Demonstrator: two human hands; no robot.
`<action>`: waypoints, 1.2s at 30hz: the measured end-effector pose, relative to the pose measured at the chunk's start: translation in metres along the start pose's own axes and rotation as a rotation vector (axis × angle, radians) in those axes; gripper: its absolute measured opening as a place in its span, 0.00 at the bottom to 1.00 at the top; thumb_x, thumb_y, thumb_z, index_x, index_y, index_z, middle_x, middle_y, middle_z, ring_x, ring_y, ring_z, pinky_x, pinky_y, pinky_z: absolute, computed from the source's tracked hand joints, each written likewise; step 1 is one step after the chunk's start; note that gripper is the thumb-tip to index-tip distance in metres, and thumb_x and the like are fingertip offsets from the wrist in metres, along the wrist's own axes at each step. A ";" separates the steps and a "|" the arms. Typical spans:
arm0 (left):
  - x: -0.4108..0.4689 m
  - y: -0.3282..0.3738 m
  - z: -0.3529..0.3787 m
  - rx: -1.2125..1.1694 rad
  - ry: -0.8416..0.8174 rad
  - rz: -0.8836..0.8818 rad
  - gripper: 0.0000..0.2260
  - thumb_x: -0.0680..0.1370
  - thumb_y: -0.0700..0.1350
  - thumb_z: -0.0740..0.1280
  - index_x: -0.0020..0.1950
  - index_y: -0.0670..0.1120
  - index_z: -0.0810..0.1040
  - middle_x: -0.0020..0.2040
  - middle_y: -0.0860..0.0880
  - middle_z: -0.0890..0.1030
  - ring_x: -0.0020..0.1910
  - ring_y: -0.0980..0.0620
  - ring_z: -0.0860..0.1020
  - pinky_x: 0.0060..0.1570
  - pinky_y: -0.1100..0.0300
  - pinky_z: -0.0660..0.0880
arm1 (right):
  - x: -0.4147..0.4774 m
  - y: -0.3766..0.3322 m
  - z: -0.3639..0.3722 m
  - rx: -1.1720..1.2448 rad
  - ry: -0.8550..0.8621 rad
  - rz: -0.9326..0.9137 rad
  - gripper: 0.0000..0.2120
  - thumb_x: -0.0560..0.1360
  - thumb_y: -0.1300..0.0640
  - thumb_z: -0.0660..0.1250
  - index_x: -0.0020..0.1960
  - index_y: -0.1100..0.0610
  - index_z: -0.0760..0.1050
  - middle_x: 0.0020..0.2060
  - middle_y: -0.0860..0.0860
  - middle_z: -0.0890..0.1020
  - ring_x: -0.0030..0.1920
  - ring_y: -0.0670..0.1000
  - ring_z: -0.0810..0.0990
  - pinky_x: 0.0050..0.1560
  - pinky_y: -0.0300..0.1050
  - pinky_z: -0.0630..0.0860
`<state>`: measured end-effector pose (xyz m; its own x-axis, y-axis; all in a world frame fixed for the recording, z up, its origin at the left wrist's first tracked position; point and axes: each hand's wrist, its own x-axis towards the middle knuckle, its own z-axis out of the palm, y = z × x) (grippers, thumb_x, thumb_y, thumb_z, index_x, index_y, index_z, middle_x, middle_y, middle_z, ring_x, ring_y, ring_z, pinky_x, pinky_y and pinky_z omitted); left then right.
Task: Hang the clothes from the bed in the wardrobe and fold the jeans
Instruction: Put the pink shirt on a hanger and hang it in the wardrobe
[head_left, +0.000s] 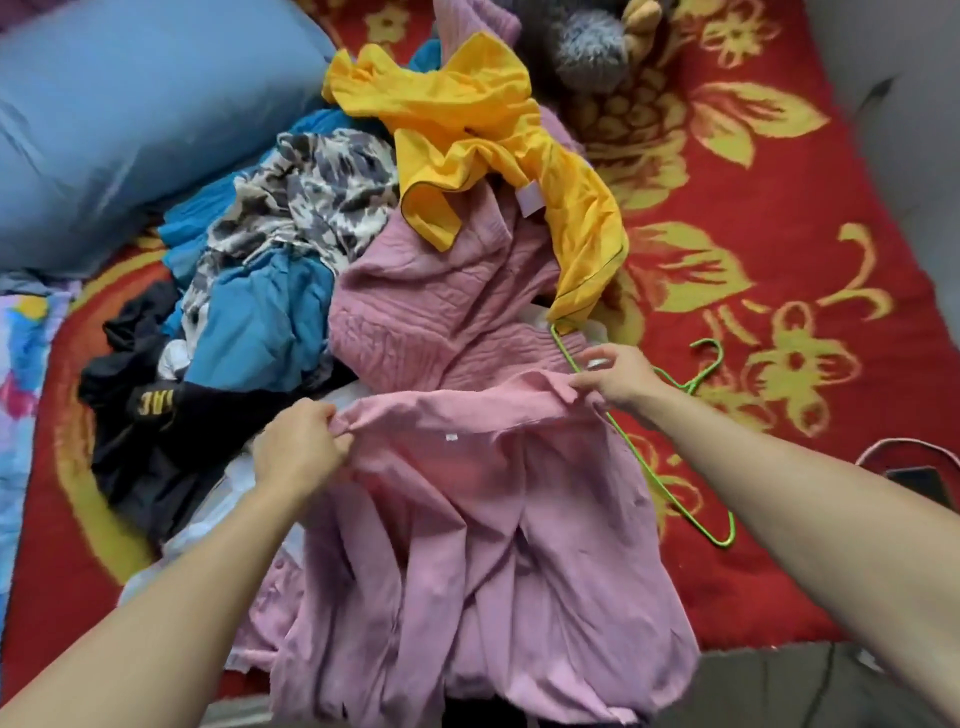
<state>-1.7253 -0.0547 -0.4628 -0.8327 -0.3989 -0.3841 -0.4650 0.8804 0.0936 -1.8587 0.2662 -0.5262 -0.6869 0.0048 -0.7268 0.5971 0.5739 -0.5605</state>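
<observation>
Both hands are pinching the top edge of a pink shirt (467, 519) over the bed.

The left hand (298, 449) is gripping one shoulder corner, fingers closed on the cloth; the right hand (615, 376) is pinching the opposite corner, and the shirt is hanging between them toward the near bed edge. A green wire hanger (670, 467) is lying just beyond and beneath the right hand, its hook pointing out over open red floral blanket (779, 260). Beyond the left hand the clothes pile (291, 270) is crowding the space, a yellow garment (483, 145) topping it, with a blue pillow (119, 119) farther left.
</observation>
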 end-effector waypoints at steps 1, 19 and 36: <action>0.009 0.003 0.011 -0.043 0.029 -0.049 0.09 0.73 0.48 0.69 0.39 0.42 0.78 0.43 0.40 0.79 0.47 0.37 0.78 0.38 0.53 0.68 | 0.007 0.011 0.000 -0.059 0.068 0.001 0.23 0.67 0.59 0.78 0.60 0.59 0.78 0.52 0.57 0.81 0.45 0.54 0.80 0.41 0.42 0.75; 0.043 -0.004 0.119 -0.246 0.060 -0.143 0.09 0.74 0.42 0.67 0.51 0.40 0.73 0.49 0.35 0.76 0.49 0.34 0.75 0.46 0.46 0.68 | 0.081 0.087 -0.035 0.141 0.595 -0.031 0.15 0.67 0.47 0.64 0.43 0.58 0.81 0.30 0.52 0.77 0.33 0.54 0.75 0.35 0.48 0.68; 0.029 -0.016 0.021 -0.381 0.226 -0.060 0.10 0.70 0.36 0.66 0.47 0.42 0.84 0.42 0.40 0.84 0.44 0.39 0.80 0.43 0.53 0.71 | -0.039 -0.040 0.014 -0.307 -0.272 -0.598 0.16 0.74 0.48 0.70 0.34 0.57 0.81 0.21 0.47 0.74 0.23 0.42 0.67 0.27 0.40 0.63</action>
<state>-1.7352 -0.0747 -0.4950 -0.8259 -0.5299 -0.1924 -0.5568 0.7135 0.4253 -1.8497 0.2318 -0.4814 -0.7083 -0.5629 -0.4259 -0.0196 0.6188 -0.7853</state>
